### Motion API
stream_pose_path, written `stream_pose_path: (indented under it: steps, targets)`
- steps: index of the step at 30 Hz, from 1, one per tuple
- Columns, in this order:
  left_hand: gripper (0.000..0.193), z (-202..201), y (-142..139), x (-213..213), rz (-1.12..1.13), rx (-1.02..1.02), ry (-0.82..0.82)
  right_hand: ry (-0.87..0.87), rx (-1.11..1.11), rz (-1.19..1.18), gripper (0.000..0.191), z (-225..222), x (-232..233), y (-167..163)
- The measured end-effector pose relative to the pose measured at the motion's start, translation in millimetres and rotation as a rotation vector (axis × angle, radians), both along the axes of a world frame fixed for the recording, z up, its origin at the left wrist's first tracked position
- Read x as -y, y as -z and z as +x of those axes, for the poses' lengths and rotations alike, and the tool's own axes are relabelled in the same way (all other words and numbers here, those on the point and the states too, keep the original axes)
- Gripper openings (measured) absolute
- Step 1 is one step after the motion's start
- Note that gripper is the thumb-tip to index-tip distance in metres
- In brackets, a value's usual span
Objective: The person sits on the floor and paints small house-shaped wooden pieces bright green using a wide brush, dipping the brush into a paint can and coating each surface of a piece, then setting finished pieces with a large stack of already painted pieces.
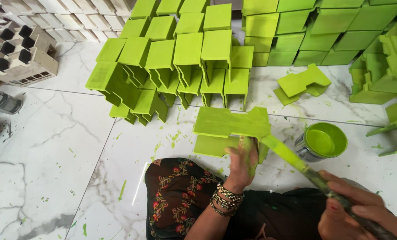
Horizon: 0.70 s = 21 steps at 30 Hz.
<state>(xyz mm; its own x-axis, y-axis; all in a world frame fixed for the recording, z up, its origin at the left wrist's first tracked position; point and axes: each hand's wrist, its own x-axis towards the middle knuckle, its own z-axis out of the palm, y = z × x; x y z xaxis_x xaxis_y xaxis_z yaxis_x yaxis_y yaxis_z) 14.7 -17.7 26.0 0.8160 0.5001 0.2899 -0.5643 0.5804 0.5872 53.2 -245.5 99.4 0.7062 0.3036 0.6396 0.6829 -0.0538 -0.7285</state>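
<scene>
**Green paint going onto a wooden piece, many already coated**

The left hand (242, 162) holds a green-painted wooden piece (231, 122) up off the floor, fingers and thumb pinching its lower edge from beneath; its grip is pressed together on the piece. The right hand (363, 213), at 4 o'clock in the view, is wrapped around the handle of a long paintbrush (292, 158), fingers pressed together on it. The brush runs up toward 10 o'clock, and its paint-laden end meets the right side of the held piece.

An open paint tin (325, 141) full of green paint stands on the marble floor (47, 146) just right of the brush, near 3 o'clock of the held piece. A flat green panel (211, 146) lies on the floor under the held piece.

Judging from how things lie, the work looks well along. A large bank of painted green pieces (176, 66) leans in rows at 12 o'clock, and further green stacks (323, 31) fill the 1 to 2 o'clock corner and the right edge. A few loose green pieces (303, 82) lie between them. The held piece's upper face is already green; whether its underside is covered cannot be told. At 10 to 11 o'clock, unpainted pale pieces (20, 53) are stacked, so some appear left to coat. Green spatter dots the floor around the person's patterned dark garment (180, 195).
</scene>
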Motion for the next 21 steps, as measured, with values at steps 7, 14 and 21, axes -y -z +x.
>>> stream_pose_path:
  steps: [7, 14, 21]
  targets:
    - [0.099, -13.5, -42.6, 0.5, 0.29, -0.24, 0.102, -0.351, -1.357, -0.337, 0.048, 135.4, 128.4, 59.0]
    - [0.096, -8.5, -57.5, 10.6, 0.683, -0.386, -0.159, -1.1, -1.844, 0.104, 0.055, 144.4, 144.5, 120.0]
    - [0.082, -2.5, -56.6, 15.2, 0.674, -0.444, -0.272, -0.864, -1.089, 0.046, 0.039, 29.0, 52.3, 31.1]
